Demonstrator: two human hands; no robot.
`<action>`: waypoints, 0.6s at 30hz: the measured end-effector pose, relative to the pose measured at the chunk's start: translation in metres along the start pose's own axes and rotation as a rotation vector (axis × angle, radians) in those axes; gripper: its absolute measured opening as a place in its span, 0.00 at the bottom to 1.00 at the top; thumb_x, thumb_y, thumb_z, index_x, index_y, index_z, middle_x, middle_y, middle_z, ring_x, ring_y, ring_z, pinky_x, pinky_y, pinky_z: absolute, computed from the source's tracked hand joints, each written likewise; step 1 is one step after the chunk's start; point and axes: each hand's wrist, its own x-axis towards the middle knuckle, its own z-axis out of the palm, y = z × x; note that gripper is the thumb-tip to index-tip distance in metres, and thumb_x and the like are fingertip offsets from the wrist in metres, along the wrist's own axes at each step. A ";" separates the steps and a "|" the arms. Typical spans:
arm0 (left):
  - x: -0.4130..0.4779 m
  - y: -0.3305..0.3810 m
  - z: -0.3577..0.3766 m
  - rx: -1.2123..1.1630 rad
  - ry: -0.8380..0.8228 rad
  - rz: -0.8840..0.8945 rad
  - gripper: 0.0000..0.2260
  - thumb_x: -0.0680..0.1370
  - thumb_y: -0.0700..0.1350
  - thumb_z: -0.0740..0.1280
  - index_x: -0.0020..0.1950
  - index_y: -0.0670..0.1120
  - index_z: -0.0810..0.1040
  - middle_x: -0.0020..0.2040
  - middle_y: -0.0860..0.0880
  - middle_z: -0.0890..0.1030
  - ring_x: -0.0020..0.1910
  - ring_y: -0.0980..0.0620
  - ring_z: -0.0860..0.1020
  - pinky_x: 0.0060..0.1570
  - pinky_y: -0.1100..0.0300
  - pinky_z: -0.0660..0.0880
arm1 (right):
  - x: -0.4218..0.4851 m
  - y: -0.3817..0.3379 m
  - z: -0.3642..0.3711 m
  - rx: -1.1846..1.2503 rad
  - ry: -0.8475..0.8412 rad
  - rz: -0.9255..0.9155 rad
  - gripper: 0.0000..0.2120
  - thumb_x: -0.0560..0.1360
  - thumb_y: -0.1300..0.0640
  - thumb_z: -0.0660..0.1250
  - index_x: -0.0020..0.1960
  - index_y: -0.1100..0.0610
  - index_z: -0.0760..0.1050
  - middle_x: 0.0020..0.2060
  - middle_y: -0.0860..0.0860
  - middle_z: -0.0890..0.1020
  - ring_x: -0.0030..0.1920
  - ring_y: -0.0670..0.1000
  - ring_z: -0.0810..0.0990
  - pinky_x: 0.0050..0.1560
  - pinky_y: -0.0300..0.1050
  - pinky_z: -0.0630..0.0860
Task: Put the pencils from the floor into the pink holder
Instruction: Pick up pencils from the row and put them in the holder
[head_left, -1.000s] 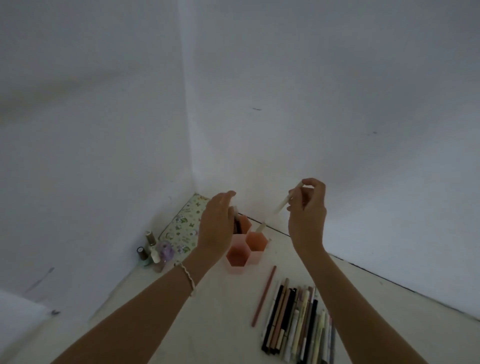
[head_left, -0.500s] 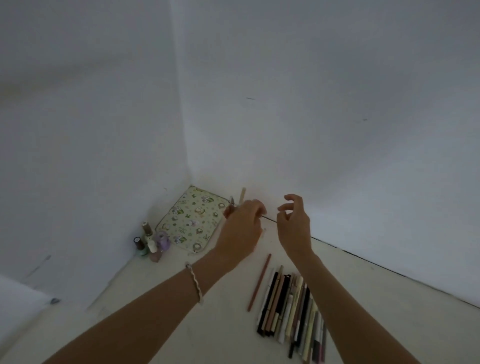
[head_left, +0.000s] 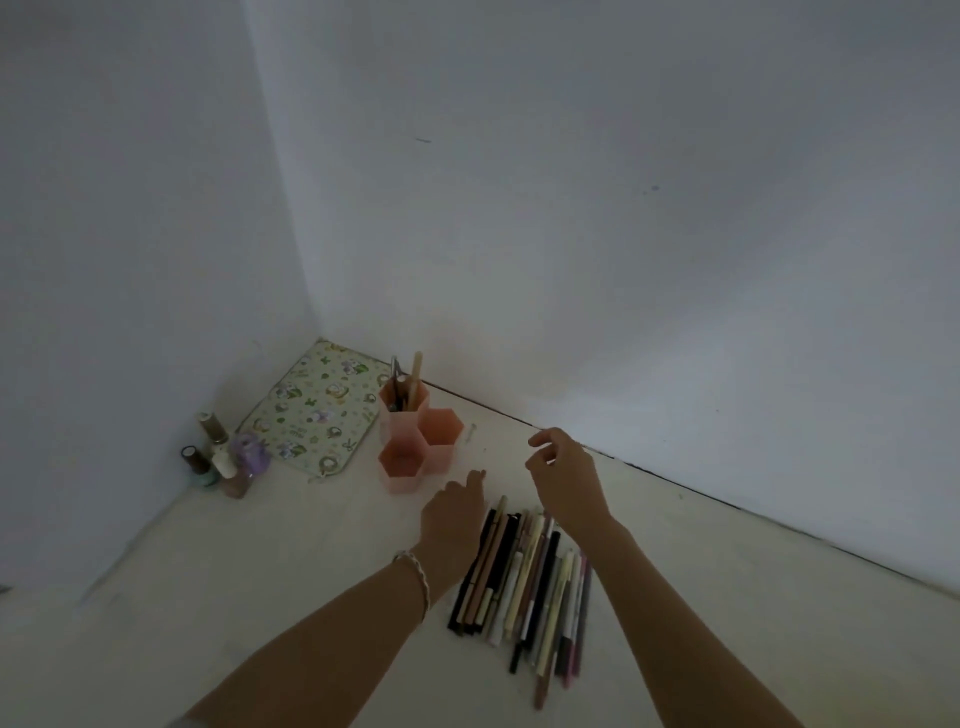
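We are early in the job, by our reckoning. The pink holder (head_left: 415, 441) stands on the floor (head_left: 260, 597) near the wall corner, three hexagonal cups joined together. Only the far cup has anything in it: a pale stick (head_left: 415, 376) and a couple of darker pieces stand upright there (too dim for us to say exactly what each one is). The two nearer cups look empty.

Most of the work is left. The pencils (head_left: 524, 577) lie side by side in a loose row on the floor, well short of the holder, between our two forearms.

Our left hand (head_left: 453, 512) is low over the near-left end of that row, fingers pointing forward and down; we cannot tell whether it has closed on a pencil or is only reaching. Our right hand (head_left: 563, 475) hovers above the far end of the row, fingers loosely curled and spread, holding nothing that we can see.

A patterned pouch (head_left: 317, 410) and some small bottles (head_left: 221, 457) sit to the left of the holder, clear of our path.
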 end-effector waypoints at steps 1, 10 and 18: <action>0.003 -0.001 0.000 -0.004 -0.048 0.049 0.22 0.84 0.45 0.56 0.77 0.45 0.58 0.59 0.44 0.76 0.53 0.50 0.79 0.49 0.59 0.76 | 0.002 0.002 0.002 -0.022 -0.010 0.017 0.10 0.76 0.63 0.59 0.54 0.53 0.74 0.36 0.49 0.78 0.29 0.48 0.74 0.31 0.43 0.73; 0.013 -0.019 -0.086 -0.254 0.138 0.174 0.34 0.78 0.43 0.63 0.79 0.54 0.48 0.48 0.50 0.74 0.36 0.56 0.74 0.30 0.63 0.75 | 0.007 0.017 0.054 -0.423 -0.127 0.142 0.05 0.78 0.59 0.59 0.52 0.59 0.68 0.46 0.54 0.80 0.40 0.52 0.76 0.34 0.42 0.70; 0.025 -0.048 -0.113 -0.784 0.293 0.119 0.35 0.73 0.40 0.70 0.72 0.63 0.58 0.40 0.52 0.78 0.36 0.56 0.80 0.39 0.55 0.82 | 0.015 0.014 0.054 -0.129 0.031 0.197 0.06 0.77 0.61 0.62 0.46 0.61 0.78 0.43 0.55 0.83 0.39 0.51 0.77 0.38 0.39 0.69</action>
